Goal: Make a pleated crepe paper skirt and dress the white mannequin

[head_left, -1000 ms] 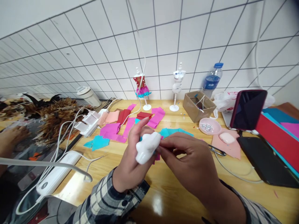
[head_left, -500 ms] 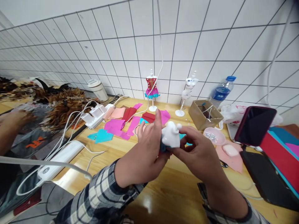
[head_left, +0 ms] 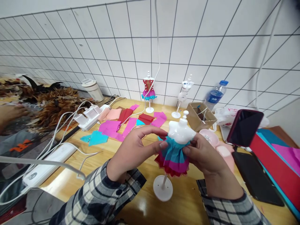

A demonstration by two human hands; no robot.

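A small white mannequin (head_left: 180,131) on a round stand base (head_left: 162,188) is held between my hands, tilted slightly. It wears a ruffled skirt (head_left: 174,151) layered in blue, magenta and red. My left hand (head_left: 138,147) closes thumb and index finger on the skirt's left side, near its top. On the opposite side, my right hand (head_left: 207,154) grips the skirt's upper edge below the white torso, thumb in front; its other fingers are partly hidden behind.
Cloth scraps (head_left: 112,128) lie at the back left by a power strip (head_left: 90,117). Two dress forms, one dressed (head_left: 149,89), one mostly white (head_left: 184,93), stand by the wall. A cardboard box (head_left: 200,117), bottle (head_left: 215,95) and phone (head_left: 245,127) are right. Another person's hand (head_left: 14,112) is far left.
The mannequin has turned from its head pointing toward the right to upright, bringing the layered skirt and stand into sight. My left fingers have come down from pointing upward onto the skirt.
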